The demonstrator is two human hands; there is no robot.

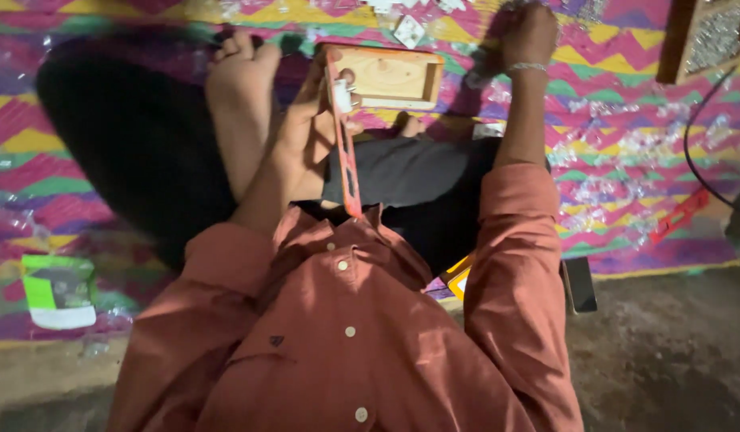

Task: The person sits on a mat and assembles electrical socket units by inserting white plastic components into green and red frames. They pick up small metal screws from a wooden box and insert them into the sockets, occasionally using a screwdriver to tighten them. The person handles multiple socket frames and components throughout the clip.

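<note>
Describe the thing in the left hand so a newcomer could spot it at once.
Start at the zigzag mat and find the wooden box beyond the person's knees. Just left of it, the left hand holds a long orange strip edge-on, with a small white piece at its top. Nothing nearby is as thin.

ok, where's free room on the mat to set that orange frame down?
Free patches: mat between the right hand and the red tool; also mat between the green-white packet and the dark trouser leg. Crowded: around the wooden box, where the left hand holds the orange frame beside the foot.
</note>
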